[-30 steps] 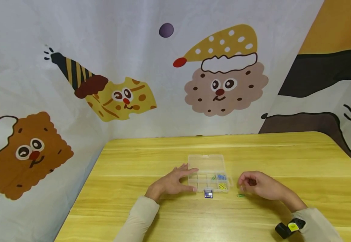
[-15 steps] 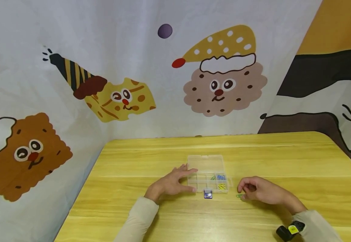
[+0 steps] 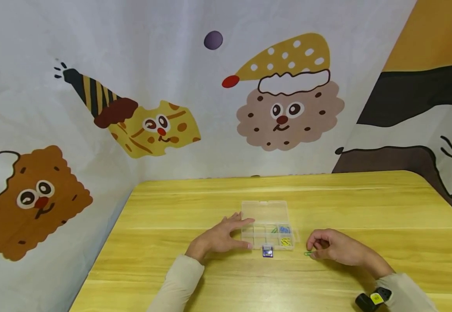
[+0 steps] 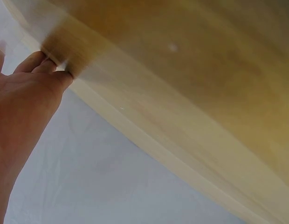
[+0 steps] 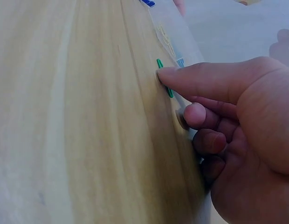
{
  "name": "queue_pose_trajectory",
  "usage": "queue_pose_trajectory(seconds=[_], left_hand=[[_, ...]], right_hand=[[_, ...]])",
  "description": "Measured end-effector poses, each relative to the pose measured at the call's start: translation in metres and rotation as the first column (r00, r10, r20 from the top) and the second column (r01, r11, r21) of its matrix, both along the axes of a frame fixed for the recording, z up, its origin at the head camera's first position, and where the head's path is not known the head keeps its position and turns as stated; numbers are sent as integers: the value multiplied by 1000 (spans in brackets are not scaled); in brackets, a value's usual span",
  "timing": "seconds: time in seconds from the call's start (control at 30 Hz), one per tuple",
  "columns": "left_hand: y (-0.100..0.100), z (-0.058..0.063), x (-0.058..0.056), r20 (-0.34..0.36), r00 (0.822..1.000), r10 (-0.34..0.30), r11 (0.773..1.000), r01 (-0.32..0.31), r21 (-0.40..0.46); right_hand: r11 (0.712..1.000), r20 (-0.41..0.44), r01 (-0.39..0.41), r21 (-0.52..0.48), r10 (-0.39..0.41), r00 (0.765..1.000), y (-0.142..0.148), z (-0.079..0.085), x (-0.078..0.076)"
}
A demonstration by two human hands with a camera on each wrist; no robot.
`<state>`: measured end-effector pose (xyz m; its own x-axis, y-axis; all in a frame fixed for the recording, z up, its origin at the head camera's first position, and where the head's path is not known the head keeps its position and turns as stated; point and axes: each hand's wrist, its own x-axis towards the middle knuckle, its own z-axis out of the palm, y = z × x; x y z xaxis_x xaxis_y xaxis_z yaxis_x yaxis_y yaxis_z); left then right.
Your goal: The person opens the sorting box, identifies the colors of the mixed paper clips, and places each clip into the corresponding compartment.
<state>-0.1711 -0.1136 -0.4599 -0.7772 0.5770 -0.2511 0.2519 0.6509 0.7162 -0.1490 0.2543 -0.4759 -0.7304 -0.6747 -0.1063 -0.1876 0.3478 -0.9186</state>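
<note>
A clear plastic compartment box lies on the table with its lid folded back. My left hand rests at the box's left end, thumb and index finger spread straight along it. In the left wrist view, the left hand shows at the edge of the frame and the box is out of sight. To the right of the box, my right hand pinches a green paper clip close over the tabletop. Seen from the right wrist, the thumb covers the middle of the clip, and the other fingers are curled.
Inside the box lie yellow paper clips, blue paper clips and green ones, each kind in its own compartment. A small blue-and-white label sits at the box's front edge. A printed curtain hangs behind the wooden table.
My right hand has come down slightly toward the front, and its thumb and finger have closed on the green paper clip lying there. My left hand has stayed at the box.
</note>
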Motion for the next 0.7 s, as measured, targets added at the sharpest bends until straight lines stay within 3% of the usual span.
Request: queue_pose_trajectory(seconds=[0.7], left_hand=[[-1, 0, 0, 1, 1000, -9, 1000, 9, 12]], right_hand=[[998, -23, 37, 44, -36, 999, -3, 4, 3]])
